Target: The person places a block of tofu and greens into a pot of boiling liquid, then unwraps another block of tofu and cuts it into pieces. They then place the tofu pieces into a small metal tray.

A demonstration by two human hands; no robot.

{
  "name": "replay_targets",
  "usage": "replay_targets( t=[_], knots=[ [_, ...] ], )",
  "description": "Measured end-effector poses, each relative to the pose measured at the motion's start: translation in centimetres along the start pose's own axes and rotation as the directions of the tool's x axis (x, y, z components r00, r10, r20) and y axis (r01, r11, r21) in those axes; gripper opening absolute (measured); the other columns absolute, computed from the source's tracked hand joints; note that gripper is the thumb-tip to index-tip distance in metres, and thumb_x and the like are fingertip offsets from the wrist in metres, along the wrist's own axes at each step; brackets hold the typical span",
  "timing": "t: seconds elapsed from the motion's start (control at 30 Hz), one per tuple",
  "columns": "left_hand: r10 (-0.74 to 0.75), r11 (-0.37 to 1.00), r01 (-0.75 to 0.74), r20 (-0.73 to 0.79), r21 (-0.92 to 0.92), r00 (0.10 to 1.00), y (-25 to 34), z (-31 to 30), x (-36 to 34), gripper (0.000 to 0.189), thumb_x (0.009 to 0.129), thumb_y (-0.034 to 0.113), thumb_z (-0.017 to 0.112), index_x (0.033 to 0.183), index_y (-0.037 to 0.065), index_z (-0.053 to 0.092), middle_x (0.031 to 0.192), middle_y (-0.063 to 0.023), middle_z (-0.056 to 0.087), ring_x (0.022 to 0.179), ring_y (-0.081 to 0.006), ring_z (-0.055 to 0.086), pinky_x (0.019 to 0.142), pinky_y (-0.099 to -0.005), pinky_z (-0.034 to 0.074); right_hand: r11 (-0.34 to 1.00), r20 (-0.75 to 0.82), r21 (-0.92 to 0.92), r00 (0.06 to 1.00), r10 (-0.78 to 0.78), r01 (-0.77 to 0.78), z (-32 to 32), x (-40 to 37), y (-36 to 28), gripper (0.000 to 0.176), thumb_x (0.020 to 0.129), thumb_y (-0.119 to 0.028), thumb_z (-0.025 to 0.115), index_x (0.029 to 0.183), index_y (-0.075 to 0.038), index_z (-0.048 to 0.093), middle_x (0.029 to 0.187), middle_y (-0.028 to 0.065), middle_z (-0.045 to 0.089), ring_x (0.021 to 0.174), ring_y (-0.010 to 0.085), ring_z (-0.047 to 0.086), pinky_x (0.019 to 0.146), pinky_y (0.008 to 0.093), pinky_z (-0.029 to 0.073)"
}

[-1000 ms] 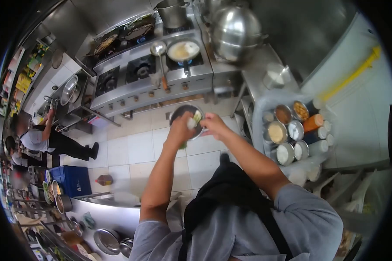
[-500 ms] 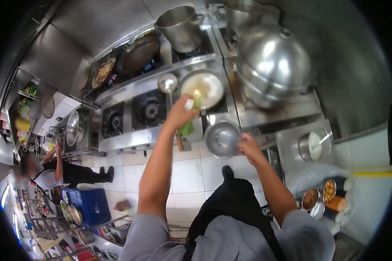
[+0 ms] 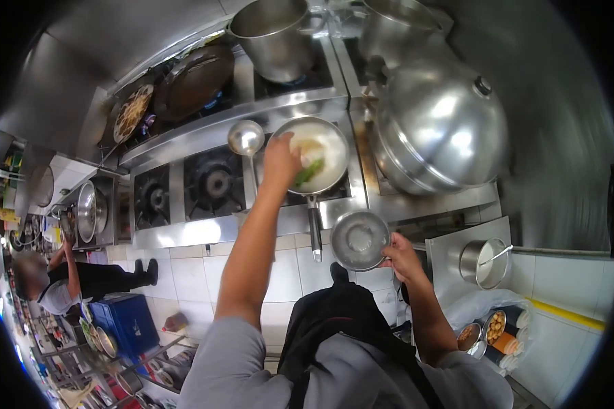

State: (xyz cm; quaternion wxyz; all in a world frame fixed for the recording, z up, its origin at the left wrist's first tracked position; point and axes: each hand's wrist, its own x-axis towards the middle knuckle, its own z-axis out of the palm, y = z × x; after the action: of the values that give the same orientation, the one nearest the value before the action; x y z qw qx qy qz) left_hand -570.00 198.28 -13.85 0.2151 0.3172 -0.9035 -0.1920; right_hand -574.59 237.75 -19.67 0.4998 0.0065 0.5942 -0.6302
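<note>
My left hand [image 3: 283, 161] is over the left side of a frying pan [image 3: 340, 158] on the stove. Its fingers look closed, on something too hidden to name. Green leaves [image 3: 310, 173] lie in the pan beside the fingers, near some pale brownish liquid. The pan's black handle [image 3: 314, 228] points toward me. My right hand [image 3: 403, 258] grips the rim of a small metal bowl [image 3: 359, 240], held in front of the stove, with a little whitish residue inside. A ladle [image 3: 245, 138] rests left of the pan.
A large domed steel pot [image 3: 443, 129] stands right of the pan. Behind are a tall pot [image 3: 273, 44], a dark wok [image 3: 196, 82] and a pan of food [image 3: 134, 112]. A co-worker [image 3: 65, 279] stands far left near a blue bin [image 3: 124, 326]. A whitish pot [image 3: 486, 264] is at right.
My left hand has moved over the pan, and the greens it held are now in the pan. The spatula-like tool by the stove's front edge is out of sight. The view has shifted.
</note>
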Motion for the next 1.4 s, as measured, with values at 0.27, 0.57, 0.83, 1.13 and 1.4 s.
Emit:
replay_targets(
  t=[0.27, 0.57, 0.83, 1.13, 1.4],
  knots=[
    [-0.161, 0.915, 0.171, 0.057, -0.365, 0.985, -1.8, -20.0, -21.7, 0.022, 0.1, 0.014, 0.066, 0.118, 0.002, 0.068, 0.084, -0.0089, 0.07, 0.075, -0.0167, 0.068, 0.071, -0.0299, 0.054, 0.967, 0.34, -0.193, 0.936, -0.094, 0.168, 14.6, -1.8, -6.8, 0.014, 0.085, -0.001, 0.066, 0.091, -0.006, 0.054, 0.084, 0.0006, 0.056, 0.074, 0.0114, 0.064, 0.063, 0.0324, 0.062],
    [-0.857, 0.341, 0.572, 0.004, -0.746, 0.516, -8.7, -30.9, -51.8, 0.045, 0.1, 0.015, 0.049, 0.14, -0.003, 0.043, 0.081, -0.0186, 0.067, 0.06, -0.0237, 0.068, 0.063, -0.0403, 0.058, 0.815, 0.76, -0.561, 0.48, 0.438, 0.145, 41.7, -8.0, 9.3, 0.014, 0.095, -0.016, 0.066, 0.105, -0.011, 0.057, 0.102, 0.0036, 0.064, 0.095, 0.0179, 0.068, 0.076, 0.0388, 0.062],
    [-0.884, 0.03, 0.466, -0.241, -0.884, -0.401, -14.3, -28.1, -84.8, 0.039, 0.096, 0.011, 0.048, 0.133, -0.002, 0.045, 0.079, -0.0165, 0.067, 0.055, -0.0225, 0.067, 0.049, -0.0358, 0.055, 0.476, 0.589, -0.773, 0.195, 0.784, 0.419, 54.8, -18.6, 28.3, 0.025, 0.101, -0.027, 0.065, 0.115, -0.008, 0.058, 0.127, 0.0102, 0.059, 0.104, 0.025, 0.068, 0.08, 0.0403, 0.062],
    [-0.455, 0.124, 0.016, -0.071, -0.992, -0.888, -7.8, -25.4, -101.7, 0.024, 0.097, 0.01, 0.048, 0.121, 0.004, 0.044, 0.073, -0.0115, 0.064, 0.049, -0.0161, 0.062, 0.039, -0.0291, 0.05, 0.216, 0.203, -0.705, -0.099, 0.974, 0.676, 61.9, -31.3, 43.7, 0.022, 0.101, -0.023, 0.065, 0.114, -0.007, 0.059, 0.121, 0.0092, 0.063, 0.105, 0.0252, 0.067, 0.082, 0.0402, 0.061],
    [-0.433, 0.54, -0.244, -0.018, -0.805, -0.901, 2.5, -37.8, -101.9, 0.056, 0.107, 0.039, 0.051, 0.148, 0.004, 0.033, 0.097, -0.0186, 0.071, 0.071, -0.0241, 0.07, 0.056, -0.0353, 0.058, 0.152, -0.123, -0.555, -0.261, 0.957, 0.818, 59.1, -42.2, 54.7, 0.023, 0.098, -0.025, 0.069, 0.11, -0.009, 0.059, 0.11, 0.0055, 0.062, 0.101, 0.021, 0.067, 0.079, 0.0373, 0.06]
  ],
)
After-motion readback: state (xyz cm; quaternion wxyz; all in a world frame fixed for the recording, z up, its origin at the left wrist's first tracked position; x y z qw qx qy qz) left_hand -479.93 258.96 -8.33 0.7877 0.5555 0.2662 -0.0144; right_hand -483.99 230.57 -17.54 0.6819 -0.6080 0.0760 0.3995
